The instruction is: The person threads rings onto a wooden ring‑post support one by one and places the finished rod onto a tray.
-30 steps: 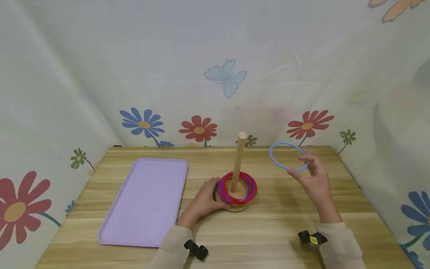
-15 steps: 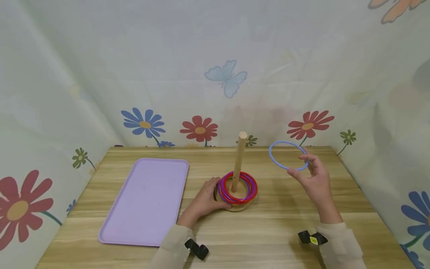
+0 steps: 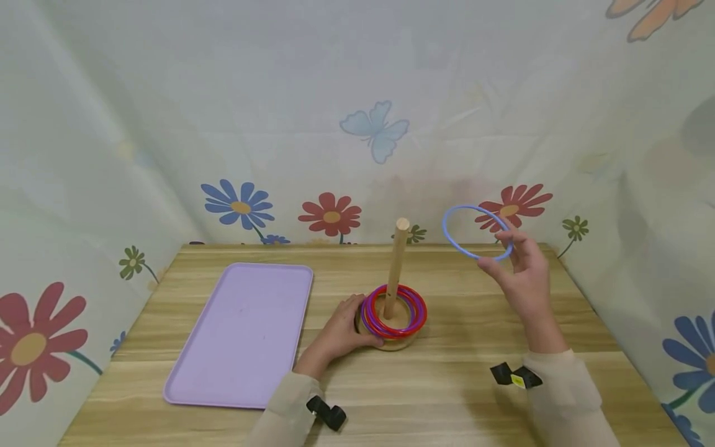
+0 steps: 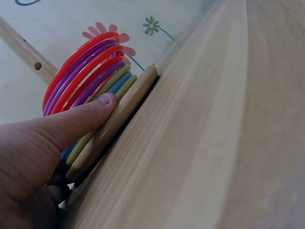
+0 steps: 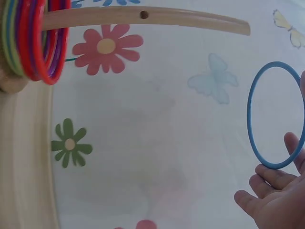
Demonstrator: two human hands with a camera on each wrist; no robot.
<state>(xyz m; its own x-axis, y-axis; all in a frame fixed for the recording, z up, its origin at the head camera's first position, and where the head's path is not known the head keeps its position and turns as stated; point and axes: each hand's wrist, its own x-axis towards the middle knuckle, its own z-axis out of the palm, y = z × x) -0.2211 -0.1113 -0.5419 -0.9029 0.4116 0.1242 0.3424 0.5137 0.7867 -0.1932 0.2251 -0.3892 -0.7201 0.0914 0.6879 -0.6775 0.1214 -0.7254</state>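
Note:
A wooden ring-toss stand, its upright peg [image 3: 397, 264] fixed in a round base [image 4: 125, 107], stands on the table. Stacked rings circle the peg at the bottom: red and purple on top, green and blue beneath in the left wrist view, a red ring [image 3: 425, 313] among them. My left hand [image 3: 342, 330] grips the stand's near-left side, thumb [image 4: 90, 114] against the lowest rings and base, other fingers mostly hidden behind. To the right of the peg, my right hand [image 3: 527, 276] pinches a blue ring [image 3: 444, 230] at its right edge, held up in the air and tilted.
A light purple tray [image 3: 246, 335] lies on the wooden table [image 3: 424, 397] left of the stand. Behind the table hangs a flowered cloth [image 3: 268, 124]. Both sleeves carry black wrist straps [image 3: 326, 413].
My right hand has raised the blue ring, mostly in the last half second, and it is now slightly further left. The left hand and the stand have stayed put.

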